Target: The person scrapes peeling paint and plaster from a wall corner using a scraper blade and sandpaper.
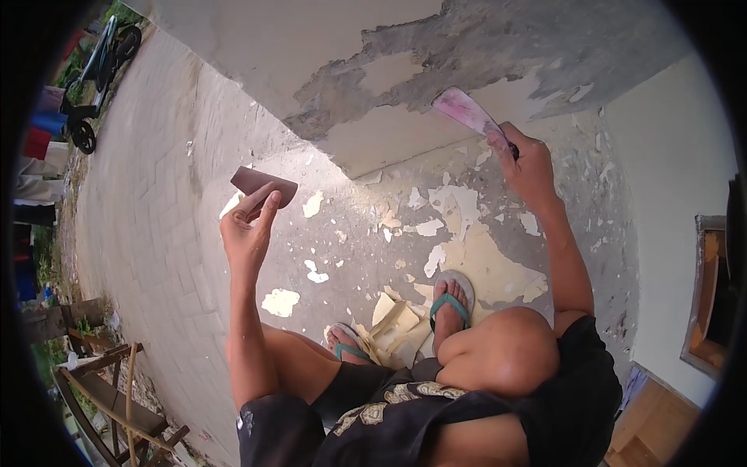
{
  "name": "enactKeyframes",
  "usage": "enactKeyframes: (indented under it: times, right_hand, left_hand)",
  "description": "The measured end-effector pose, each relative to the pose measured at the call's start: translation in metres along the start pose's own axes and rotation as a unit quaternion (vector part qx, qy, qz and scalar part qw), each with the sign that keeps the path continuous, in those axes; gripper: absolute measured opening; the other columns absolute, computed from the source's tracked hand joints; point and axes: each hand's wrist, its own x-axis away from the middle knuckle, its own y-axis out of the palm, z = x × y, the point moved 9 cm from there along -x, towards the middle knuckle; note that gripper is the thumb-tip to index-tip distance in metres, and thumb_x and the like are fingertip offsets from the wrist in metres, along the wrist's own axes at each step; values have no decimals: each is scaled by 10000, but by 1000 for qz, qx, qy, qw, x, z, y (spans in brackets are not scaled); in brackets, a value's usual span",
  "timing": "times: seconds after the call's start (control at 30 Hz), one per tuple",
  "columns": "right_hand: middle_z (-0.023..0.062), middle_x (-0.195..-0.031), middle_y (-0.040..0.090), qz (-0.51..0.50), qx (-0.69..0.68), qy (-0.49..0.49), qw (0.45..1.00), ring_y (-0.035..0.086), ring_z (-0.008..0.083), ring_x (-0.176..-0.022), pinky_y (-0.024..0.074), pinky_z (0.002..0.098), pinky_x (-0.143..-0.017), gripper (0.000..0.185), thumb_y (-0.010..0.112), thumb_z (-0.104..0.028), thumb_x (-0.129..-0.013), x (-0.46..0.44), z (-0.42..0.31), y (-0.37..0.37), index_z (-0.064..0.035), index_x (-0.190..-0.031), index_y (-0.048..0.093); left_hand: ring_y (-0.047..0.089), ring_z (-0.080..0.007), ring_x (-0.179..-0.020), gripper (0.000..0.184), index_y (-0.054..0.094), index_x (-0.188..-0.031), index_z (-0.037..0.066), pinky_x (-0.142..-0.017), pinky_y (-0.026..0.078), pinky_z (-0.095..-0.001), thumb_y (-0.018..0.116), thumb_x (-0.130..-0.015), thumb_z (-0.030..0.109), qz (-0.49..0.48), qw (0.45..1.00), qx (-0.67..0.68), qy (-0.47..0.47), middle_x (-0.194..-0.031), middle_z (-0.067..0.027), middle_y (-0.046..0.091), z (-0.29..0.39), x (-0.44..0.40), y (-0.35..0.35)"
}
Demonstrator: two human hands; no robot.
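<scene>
My left hand (pixel 246 237) pinches a brown folded piece that looks like sandpaper (pixel 254 180) between thumb and fingers, held up over the floor. In my right hand (pixel 534 167) is a scraper (pixel 465 110), its broad blade smeared pink and whitish. The blade points up and left and lies in front of the wall (pixel 257 47); I cannot tell whether it touches. Grey bare patches (pixel 334 86) show on this wall where the pale paint has come off, with ragged edges around them.
Paint flakes (pixel 454 204) litter the concrete floor, and larger curled pieces (pixel 397 327) lie between my sandalled feet. A pale wall (pixel 669 156) with a wooden frame (pixel 704 296) stands at the right. At the left are a motorbike (pixel 101 70), hanging clothes (pixel 39 167) and a wooden bench (pixel 120 401).
</scene>
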Motion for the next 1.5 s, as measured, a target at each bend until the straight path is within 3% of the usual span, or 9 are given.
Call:
enactKeyframes:
  times: [0.43,0.63,0.73,0.9,0.97,1.03,1.13,1.43,1.5]
  right_hand:
    - [115,-559,570,36,97,0,995,572,295,-489,442,375,-484,263,578,-334,-961,-34,-7,-21,-80,-919,631]
    - [90,-580,609,58,121,-175,975,605,263,-491,465,355,-466,253,606,-328,-938,-39,-84,20,-78,-904,635]
    - [79,-595,615,95,118,-173,973,579,240,-465,456,342,-462,202,619,-277,-936,-35,-61,-4,-79,-914,653]
    - [97,-719,628,57,-124,46,990,593,202,-586,466,311,-552,428,556,-157,-971,2,35,12,-127,-1380,431]
    - [123,-758,629,19,-177,-31,984,602,208,-630,477,328,-591,613,511,-113,-983,13,17,43,-153,-1512,204]
    - [134,-770,628,36,-182,-95,978,590,211,-607,486,345,-601,641,494,-84,-981,22,0,73,-151,-1537,183]
    - [153,-856,672,25,-173,-36,984,559,187,-581,484,305,-584,577,566,-97,-957,10,-15,91,-161,-1493,361]
    - [120,-1307,608,107,-185,-107,971,532,69,-607,464,237,-557,505,598,-65,-941,6,-23,96,-119,-1427,471]
    - [153,-1194,655,122,-189,-104,969,576,108,-615,492,260,-572,525,623,-48,-921,3,-29,92,-155,-1418,489]
  left_hand:
    - [671,-143,-897,326,702,-1119,-7,-847,502,-281,697,-908,241,-6,999,-30,24,-954,-97,728,4,2,8]
    - [657,-140,-879,325,701,-1123,-5,-846,504,-290,699,-905,237,-31,999,-38,23,-955,-100,730,14,-2,28]
    - [655,-141,-879,323,702,-1125,-1,-849,503,-294,697,-905,236,-9,997,-48,62,-959,-108,731,22,0,11]
    - [656,-147,-896,333,695,-1152,18,-845,505,-305,697,-903,240,39,997,-53,34,-984,-114,727,4,5,-11]
    - [658,-155,-900,347,693,-1159,24,-846,505,-314,704,-896,251,21,996,-66,48,-995,-122,726,4,0,-3]
    - [659,-159,-906,336,707,-1141,44,-852,502,-327,713,-885,262,8,992,-96,76,-992,-127,730,4,-3,9]
    - [667,-179,-971,336,690,-1167,37,-885,510,-353,683,-900,242,-21,988,-121,91,-1035,-151,720,22,1,24]
    - [629,-158,-824,299,719,-1104,30,-827,483,-307,736,-857,197,-14,986,-134,97,-935,-135,732,28,17,18]
    - [640,-161,-842,296,720,-1102,30,-837,486,-307,735,-858,195,-9,985,-143,96,-946,-140,732,27,15,18]
